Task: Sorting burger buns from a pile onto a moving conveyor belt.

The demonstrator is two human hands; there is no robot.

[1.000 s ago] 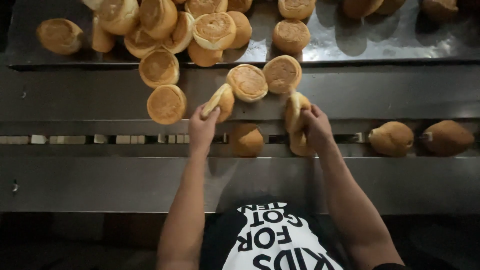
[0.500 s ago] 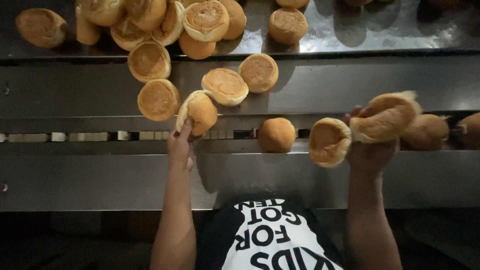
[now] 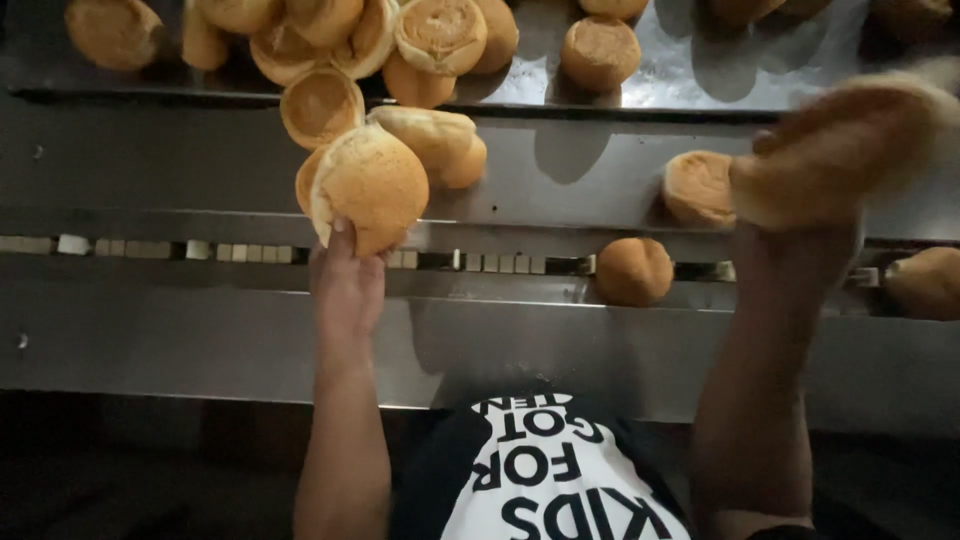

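My left hand grips a round golden bread roll from below, holding it up over the steel ramp. My right hand is raised at the right and holds another roll, blurred by motion. More rolls lie just behind the left one, among them a pale roll and an upturned one. One roll sits down in the channel between my arms, and another rests on the ramp beside my right hand.
A heap of several rolls crowds the steel table at the top. A link conveyor belt runs along the channel. One roll lies at the right edge. A steel front wall stands between me and the channel.
The view has shifted right. My left hand has lifted its roll higher. My right hand has swung further right and up; the second roll it held half a second ago is no longer seen in it.
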